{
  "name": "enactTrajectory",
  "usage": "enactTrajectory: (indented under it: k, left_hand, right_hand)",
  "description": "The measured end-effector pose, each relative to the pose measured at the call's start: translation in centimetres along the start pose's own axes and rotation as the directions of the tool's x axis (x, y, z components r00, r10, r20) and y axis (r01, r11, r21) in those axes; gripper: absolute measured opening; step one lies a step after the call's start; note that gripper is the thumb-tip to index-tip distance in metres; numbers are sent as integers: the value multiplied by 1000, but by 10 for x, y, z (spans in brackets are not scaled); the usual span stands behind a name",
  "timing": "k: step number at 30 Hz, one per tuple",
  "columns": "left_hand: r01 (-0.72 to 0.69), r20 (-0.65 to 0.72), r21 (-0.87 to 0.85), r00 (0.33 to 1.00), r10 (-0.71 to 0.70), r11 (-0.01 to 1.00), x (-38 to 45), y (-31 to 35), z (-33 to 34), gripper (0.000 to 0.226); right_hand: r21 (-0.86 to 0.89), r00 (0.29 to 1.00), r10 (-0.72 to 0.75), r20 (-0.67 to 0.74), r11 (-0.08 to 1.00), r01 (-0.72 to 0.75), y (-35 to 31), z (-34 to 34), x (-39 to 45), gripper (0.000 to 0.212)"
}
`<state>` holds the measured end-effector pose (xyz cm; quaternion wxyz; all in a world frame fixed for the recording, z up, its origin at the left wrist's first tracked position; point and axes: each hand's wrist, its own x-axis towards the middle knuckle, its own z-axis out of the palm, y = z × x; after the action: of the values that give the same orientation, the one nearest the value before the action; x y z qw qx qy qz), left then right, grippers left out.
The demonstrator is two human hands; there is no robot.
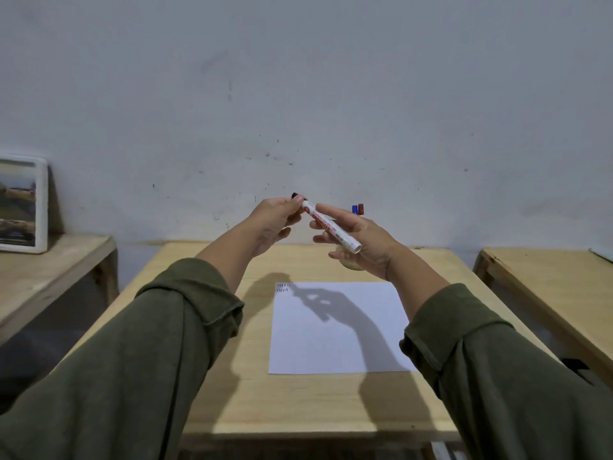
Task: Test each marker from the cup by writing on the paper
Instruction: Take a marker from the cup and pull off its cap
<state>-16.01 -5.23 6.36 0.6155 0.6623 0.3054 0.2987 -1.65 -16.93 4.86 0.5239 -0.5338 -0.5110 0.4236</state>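
I hold a white marker (331,227) with red print up in the air above the far part of the table. My right hand (361,240) grips its barrel. My left hand (275,224) pinches the black cap (296,196) at its upper end. Behind my right hand the cup (350,262) is mostly hidden; a blue and a red marker cap (358,208) stick up from it. The white paper (338,327) lies flat on the table, with two short rows of black strokes (283,287) in its far left corner.
The paper rests on a light wooden table (298,410). A second wooden table (43,270) stands to the left with a framed picture (20,204) leaning on the wall. A third wooden table (557,283) stands to the right.
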Motion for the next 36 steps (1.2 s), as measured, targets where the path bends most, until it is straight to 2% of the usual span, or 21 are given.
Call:
enactTrajectory:
  k: [3,6,9,12,16,26,36]
  left_hand:
    - [-3,1,-7,1000,3,1000,-3,1,-2,16]
    - [-37,-13,78,999,38,996,-5,0,-1,8]
    - [-99,-24,174,994,104,980,-9,-4,3,6]
    - [-164,-30,305,983,182,938,-9,-10,7,14]
    - [-169,-83,406,972,221,898,-8,-13,11,16]
    - [-129,-106,424,976,191,896,-10,-28,-2,14]
    - [-90,-82,413,987,136,906,-5,-40,-22,14]
  right_hand:
    - [165,997,-56,-48,984,63,4,4,2,31]
    - [265,984,-48,-172,960,94,7,5,6,20]
    - [283,964,-27,-266,953,104,9,5,9,14]
    - [306,946,-5,-323,946,110,13,8,11,10]
    - [344,909,1,-416,926,157,17,12,14,10]
    - [386,874,-26,-486,890,241,33,33,24,12]
    - [365,898,-72,-434,897,249,45,46,32,11]
